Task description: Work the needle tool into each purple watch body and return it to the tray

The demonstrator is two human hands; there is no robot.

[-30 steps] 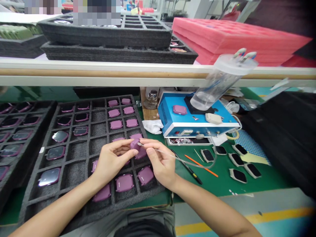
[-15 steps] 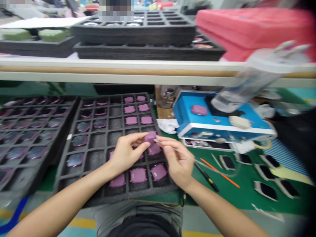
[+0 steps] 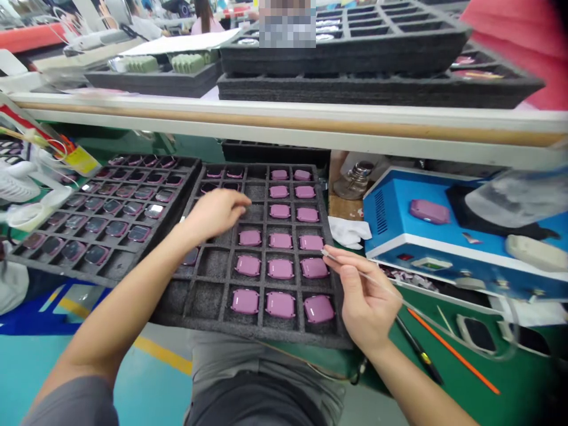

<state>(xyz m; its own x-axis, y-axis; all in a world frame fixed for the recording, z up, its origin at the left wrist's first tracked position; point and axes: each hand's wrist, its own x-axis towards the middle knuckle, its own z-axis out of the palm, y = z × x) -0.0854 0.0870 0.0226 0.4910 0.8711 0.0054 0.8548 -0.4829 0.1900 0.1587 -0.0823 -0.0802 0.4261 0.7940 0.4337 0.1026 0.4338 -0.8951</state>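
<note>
A green-topped counter point(image 3: 519, 378) runs beneath a white shelf rail point(image 3: 284, 121), and two black foam trays are in full view on the counter. The nearer tray point(image 3: 261, 334) holds fifteen pink square pieces point(image 3: 280, 269) in its three right-hand columns, plus a few darker pieces further left, while the left tray point(image 3: 106, 266) carries rows of dark-faced pieces too many to count exactly. To the right stands one blue machine point(image 3: 394, 219) with a single pink piece point(image 3: 429, 211) on top. The left hand point(image 3: 217, 213) hovers open over the nearer tray, fingers loosely curved, gripping nothing and touching no pink piece. The right hand point(image 3: 366, 299) pinches one thin clear tube point(image 3: 368, 278) between thumb and fingers, at the tray's right edge. The tube's tip point(image 3: 323, 252) sits just beside the right-hand column, between two pink pieces and apart from both, as far as the view shows.
</note>
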